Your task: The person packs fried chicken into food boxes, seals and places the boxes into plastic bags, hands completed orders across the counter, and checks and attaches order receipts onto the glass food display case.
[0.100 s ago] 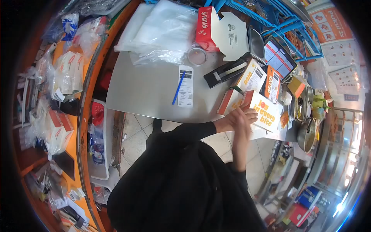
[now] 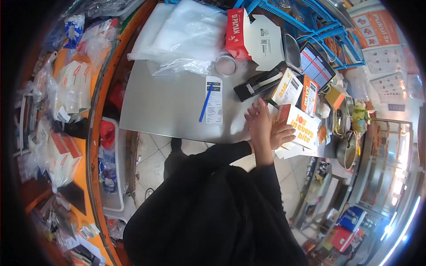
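My left hand [image 2: 282, 134] lies on the near left part of a white cardboard food box [image 2: 305, 128] printed "joy in every bite", its fingers stretched across the top. Crossing over the left wrist, my right hand [image 2: 259, 119] is raised just left of that box. Its fingers are apart and nothing shows in them. Beyond the right hand stands a black tape dispenser [image 2: 250, 91]. Behind the white box are another printed box [image 2: 286, 91] and an orange "KATSU" box [image 2: 309, 94], both with paper labels. My palms are largely hidden.
A paper receipt [image 2: 214, 104] with a blue straw-like stick [image 2: 205, 103] lies on the metal table [image 2: 164, 102]. Plastic bags [image 2: 191, 33], a red-and-white open carton [image 2: 237, 35], a tablet [image 2: 317, 65] and blue baskets [image 2: 328, 31] stand behind. Metal pans [image 2: 347, 150] are at the right.
My right hand has swung left, off the white box, and its fingers have spread. My left hand stays on the box. The whole view has shifted slightly.
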Demonstrator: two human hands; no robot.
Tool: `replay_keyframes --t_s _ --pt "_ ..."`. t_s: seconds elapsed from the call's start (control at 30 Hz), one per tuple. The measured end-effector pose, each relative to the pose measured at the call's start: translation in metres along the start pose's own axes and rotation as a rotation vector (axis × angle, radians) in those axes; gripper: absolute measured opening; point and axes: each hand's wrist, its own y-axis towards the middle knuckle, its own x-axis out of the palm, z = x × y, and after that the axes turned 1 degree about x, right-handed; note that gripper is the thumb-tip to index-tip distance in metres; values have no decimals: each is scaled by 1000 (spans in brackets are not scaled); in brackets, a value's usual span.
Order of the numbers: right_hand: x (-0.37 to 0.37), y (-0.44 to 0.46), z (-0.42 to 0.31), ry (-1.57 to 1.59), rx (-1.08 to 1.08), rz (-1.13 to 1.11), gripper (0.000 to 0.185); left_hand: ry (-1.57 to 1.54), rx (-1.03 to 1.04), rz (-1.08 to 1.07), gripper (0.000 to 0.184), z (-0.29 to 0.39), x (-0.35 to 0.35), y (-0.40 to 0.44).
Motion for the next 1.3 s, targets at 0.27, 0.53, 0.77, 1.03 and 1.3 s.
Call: replay_keyframes --t_s 0.27,0.53,0.77,1.03,1.3 --pt "2 61 2 114 -96 316 25 -128 4 150 22 16 17 19" --pt "2 40 35 -127 -41 219 26 -109 55 147 23 18 6 18" --pt "-13 53 23 -94 246 129 21 -111 42 127 24 19 11 25" --pt "-47 -21 -40 -941 -680 186 30 -460 -196 3 23 9 31 16" --pt "-159 -35 -64 -773 -317 736 43 20 21 12 23 16 3 28"
